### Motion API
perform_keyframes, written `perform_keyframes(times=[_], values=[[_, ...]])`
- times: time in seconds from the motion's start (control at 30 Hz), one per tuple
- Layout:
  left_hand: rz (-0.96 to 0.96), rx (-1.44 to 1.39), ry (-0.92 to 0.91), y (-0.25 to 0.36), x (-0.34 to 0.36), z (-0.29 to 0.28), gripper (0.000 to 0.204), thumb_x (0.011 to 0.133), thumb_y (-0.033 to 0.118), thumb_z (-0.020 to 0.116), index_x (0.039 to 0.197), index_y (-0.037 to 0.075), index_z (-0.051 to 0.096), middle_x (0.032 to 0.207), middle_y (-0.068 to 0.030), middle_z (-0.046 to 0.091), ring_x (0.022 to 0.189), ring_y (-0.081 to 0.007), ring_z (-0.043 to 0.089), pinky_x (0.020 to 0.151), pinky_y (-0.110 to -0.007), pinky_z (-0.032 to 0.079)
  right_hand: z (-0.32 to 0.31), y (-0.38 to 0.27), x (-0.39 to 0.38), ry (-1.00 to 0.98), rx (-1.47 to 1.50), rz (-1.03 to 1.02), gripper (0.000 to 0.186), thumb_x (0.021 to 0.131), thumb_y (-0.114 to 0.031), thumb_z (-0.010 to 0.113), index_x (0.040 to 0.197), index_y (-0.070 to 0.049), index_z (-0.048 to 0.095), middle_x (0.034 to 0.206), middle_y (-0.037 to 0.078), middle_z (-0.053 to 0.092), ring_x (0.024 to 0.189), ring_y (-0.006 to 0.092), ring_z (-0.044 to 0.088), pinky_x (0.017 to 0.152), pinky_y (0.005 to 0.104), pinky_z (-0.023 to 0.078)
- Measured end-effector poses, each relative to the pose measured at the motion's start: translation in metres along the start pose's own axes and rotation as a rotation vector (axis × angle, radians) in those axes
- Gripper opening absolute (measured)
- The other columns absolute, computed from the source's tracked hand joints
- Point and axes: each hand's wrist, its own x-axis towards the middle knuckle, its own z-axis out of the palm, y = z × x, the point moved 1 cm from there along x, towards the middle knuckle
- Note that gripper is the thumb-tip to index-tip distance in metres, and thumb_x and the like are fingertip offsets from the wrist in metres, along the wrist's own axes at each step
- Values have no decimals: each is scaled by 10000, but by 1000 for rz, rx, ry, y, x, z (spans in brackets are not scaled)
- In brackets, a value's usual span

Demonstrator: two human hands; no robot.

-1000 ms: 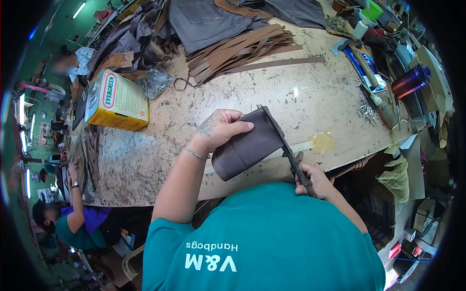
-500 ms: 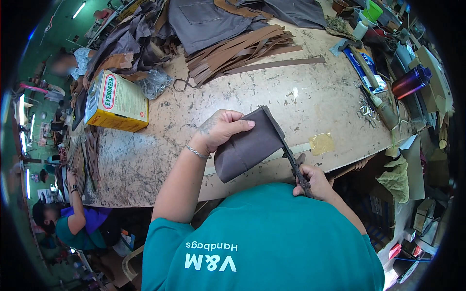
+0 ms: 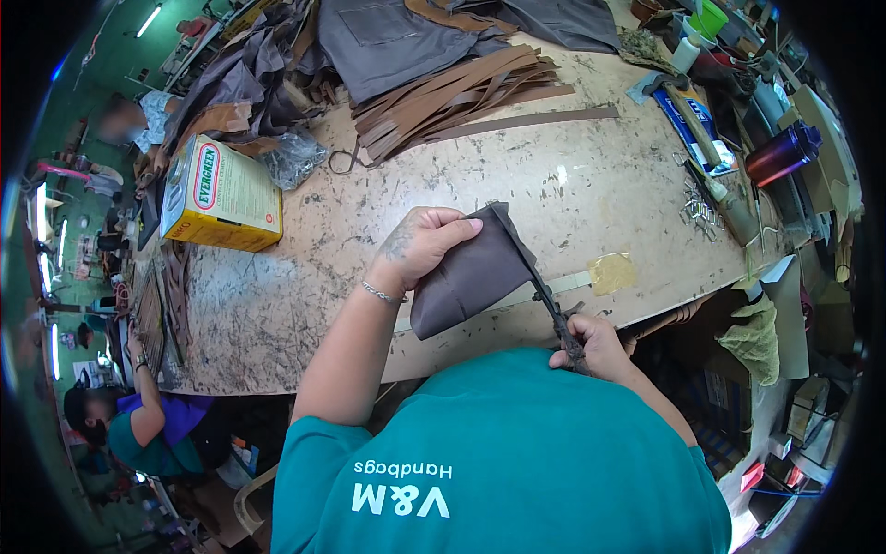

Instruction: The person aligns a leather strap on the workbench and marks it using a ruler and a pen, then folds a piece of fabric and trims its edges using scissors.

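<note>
Left hand (image 3: 423,246) pinches brown leather (image 3: 475,279), long axis slanting toward the counter's (image 3: 591,185) far right, while right hand (image 3: 598,345) grips dark shears (image 3: 559,319) pointing far-left.

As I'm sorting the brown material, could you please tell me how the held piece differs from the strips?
The piece is broad, while the strips are long and narrow. The piece is held up by the left hand; the strips lie on the table, mostly piled. The piece looks darker than most strips. Both are brownish.
</note>
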Motion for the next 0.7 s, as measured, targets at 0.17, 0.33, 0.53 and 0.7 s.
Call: perform_keyframes(times=[0.17, 0.33, 0.53, 0.7], values=[[7, 20, 11, 1, -1, 2, 177, 781, 190, 601, 746, 18, 615, 632, 3, 578, 502, -42, 489, 460, -190, 402, -2, 2, -1, -6, 37, 23, 438, 557, -282, 803, 626, -60, 432, 577, -52, 391, 559, 48, 345, 473, 222, 301], [29, 35, 5, 4, -7, 6, 194, 787, 199, 597, 781, 6, 621, 644, -2, 583, 515, -44, 495, 475, -193, 412, -8, 2, 0, -176, 96, -22, 532, 541, -461, 769, 683, -60, 449, 620, -35, 426, 591, 61, 405, 499, 222, 331], [61, 149, 1, 2, -11, 9, 200, 795, 191, 588, 803, -6, 617, 661, -13, 592, 538, -47, 515, 497, -188, 426, -5, -3, -1, -197, 223, 27, 594, 517, -520, 752, 737, -58, 452, 641, -26, 443, 591, 62, 415, 516, 210, 343], [66, 161, 3, 2, -12, 11, 210, 799, 206, 582, 817, 1, 629, 665, -2, 594, 554, -42, 509, 521, -196, 427, -5, -3, 0, -182, 217, 8, 579, 518, -504, 758, 721, -68, 438, 642, -35, 442, 585, 54, 408, 507, 205, 333]])
